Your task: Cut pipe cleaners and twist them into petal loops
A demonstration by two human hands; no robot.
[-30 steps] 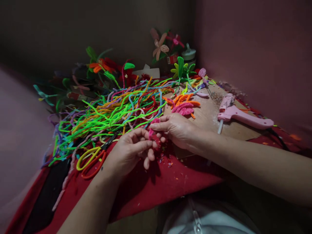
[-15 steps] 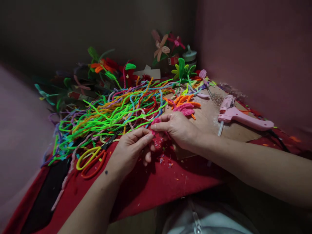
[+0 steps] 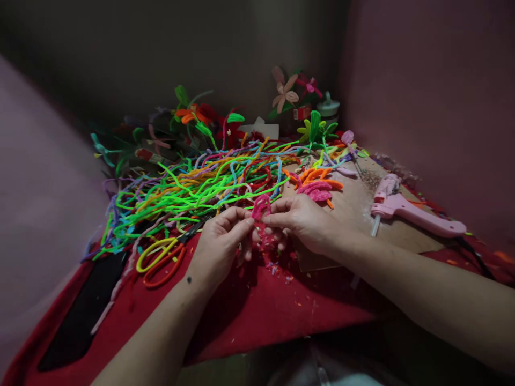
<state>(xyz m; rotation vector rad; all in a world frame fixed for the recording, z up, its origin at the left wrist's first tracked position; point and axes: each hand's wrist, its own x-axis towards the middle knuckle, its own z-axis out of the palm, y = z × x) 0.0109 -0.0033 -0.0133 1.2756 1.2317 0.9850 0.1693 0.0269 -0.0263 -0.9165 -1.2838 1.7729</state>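
Note:
Between my two hands is a pink pipe cleaner (image 3: 261, 206), bent into a small loop that stands up from the fingertips. My left hand (image 3: 226, 233) pinches its left side between thumb and forefinger. On the other side my right hand (image 3: 300, 221) grips it the same way, with the lower fingers curled beneath. Just beyond my right hand lie pink pipe cleaner petals (image 3: 316, 190) and orange petals (image 3: 322, 176). Scissors (image 3: 161, 261) with yellow and red handles rest left of my left hand, their blades partly under the pipe cleaners.
A heap of colourful pipe cleaners (image 3: 193, 187) spreads across the red cloth (image 3: 306, 316). A pink glue gun (image 3: 418, 212) lies on the cardboard (image 3: 354, 201) at the right. Finished pipe cleaner flowers (image 3: 285, 95) and a lidded jar (image 3: 329, 106) stand at the back.
The pink pipe cleaner, mostly covered by fingers before, now shows as an upright loop. My right hand's fingers have shifted on it. The whole view has swung slightly left.

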